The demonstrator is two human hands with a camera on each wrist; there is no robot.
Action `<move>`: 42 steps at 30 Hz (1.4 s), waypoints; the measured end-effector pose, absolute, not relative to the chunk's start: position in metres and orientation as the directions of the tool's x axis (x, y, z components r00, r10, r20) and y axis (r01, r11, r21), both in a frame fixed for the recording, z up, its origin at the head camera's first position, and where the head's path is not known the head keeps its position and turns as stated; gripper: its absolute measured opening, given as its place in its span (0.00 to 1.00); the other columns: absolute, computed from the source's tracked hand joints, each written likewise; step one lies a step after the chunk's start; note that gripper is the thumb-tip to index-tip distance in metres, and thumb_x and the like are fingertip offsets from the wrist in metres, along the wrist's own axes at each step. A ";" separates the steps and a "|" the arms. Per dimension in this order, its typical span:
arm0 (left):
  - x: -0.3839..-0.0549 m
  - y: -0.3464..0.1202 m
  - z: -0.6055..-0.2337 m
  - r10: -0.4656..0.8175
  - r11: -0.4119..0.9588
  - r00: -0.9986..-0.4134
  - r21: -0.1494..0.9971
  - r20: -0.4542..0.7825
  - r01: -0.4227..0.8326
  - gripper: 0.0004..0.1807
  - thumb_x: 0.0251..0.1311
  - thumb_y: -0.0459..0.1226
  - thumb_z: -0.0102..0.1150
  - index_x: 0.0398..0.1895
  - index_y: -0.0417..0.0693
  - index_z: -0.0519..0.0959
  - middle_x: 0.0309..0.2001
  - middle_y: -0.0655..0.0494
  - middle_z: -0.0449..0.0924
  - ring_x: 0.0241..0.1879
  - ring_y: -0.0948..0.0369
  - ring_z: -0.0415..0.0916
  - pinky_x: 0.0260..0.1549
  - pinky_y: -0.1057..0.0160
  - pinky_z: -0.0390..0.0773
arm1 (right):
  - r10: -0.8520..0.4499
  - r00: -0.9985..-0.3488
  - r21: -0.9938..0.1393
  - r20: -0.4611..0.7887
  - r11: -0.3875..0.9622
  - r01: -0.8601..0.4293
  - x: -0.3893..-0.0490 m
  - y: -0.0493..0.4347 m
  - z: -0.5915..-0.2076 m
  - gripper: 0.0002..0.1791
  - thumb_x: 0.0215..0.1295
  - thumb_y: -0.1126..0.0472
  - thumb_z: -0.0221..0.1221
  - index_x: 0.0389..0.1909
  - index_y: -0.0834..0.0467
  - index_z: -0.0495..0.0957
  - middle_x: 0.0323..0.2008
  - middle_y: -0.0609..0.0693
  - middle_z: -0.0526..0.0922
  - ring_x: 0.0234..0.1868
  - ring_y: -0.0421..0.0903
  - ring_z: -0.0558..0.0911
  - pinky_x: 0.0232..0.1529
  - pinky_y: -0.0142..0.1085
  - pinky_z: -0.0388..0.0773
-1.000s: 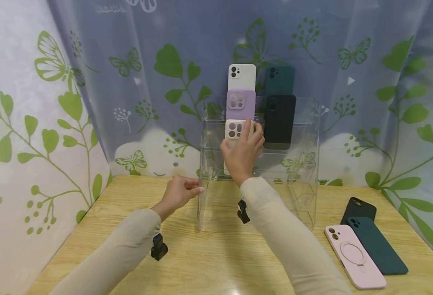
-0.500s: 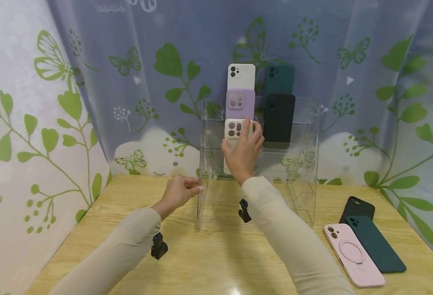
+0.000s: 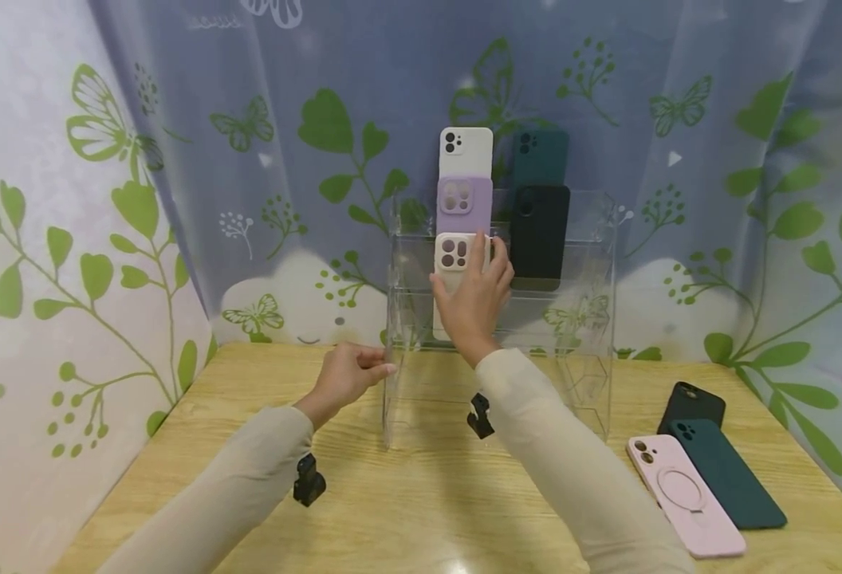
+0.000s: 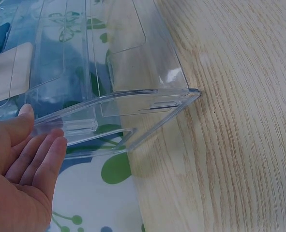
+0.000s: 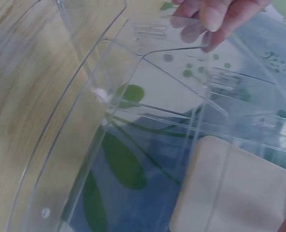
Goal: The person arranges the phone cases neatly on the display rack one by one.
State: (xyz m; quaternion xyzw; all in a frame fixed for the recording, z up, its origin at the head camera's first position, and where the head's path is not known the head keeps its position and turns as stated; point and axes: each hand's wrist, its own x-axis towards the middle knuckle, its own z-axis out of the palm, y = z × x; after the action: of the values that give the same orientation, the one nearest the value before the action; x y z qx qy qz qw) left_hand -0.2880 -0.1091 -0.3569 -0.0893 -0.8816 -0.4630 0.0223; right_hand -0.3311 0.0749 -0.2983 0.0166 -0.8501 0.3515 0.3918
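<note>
A clear acrylic tiered stand (image 3: pixel 388 410) stands on the table. My left hand (image 3: pixel 342 375) pinches its left side panel; in the left wrist view the thumb lies on one face and the fingers on the other. A white phone case (image 3: pixel 450 281) with several camera holes leans in a front tier, and my right hand (image 3: pixel 474 301) holds it by its sides, thumb left and fingers right, covering its middle. Behind it rise a lilac phone case (image 3: pixel 471 215) and another white phone case (image 3: pixel 474 163). Beside them stand a black phone case (image 3: pixel 540 239) and a teal phone case (image 3: pixel 550 159).
At the right of the wooden table (image 3: pixel 249 510) lie a pink phone case (image 3: pixel 711 522) with a ring, a dark teal phone case (image 3: pixel 740 482) and a black phone case (image 3: pixel 690 408), partly overlapping. A patterned curtain (image 3: pixel 363 48) hangs close behind the stand.
The head view has shifted slightly. My right hand sits a touch further right against the white case. My left hand and the stand look unmoved.
</note>
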 end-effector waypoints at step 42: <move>-0.289 -0.111 -0.359 0.146 0.550 -0.983 0.816 0.112 0.174 0.21 0.59 0.38 0.65 0.54 0.36 0.80 0.48 0.42 0.82 0.47 0.51 0.82 0.40 0.59 0.83 | 0.176 -0.946 -0.710 0.271 0.700 -0.073 -0.191 0.289 -0.382 0.49 0.64 0.45 0.61 0.75 0.61 0.45 0.72 0.70 0.42 0.69 0.75 0.47 0.53 0.73 0.54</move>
State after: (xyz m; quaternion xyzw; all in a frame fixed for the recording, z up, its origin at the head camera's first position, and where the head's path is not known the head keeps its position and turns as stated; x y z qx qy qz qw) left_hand -0.2889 -0.1107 -0.3588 -0.0909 -0.8803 -0.4653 0.0155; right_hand -0.1906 0.2886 -0.3825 -0.0284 -0.9077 0.3862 0.1616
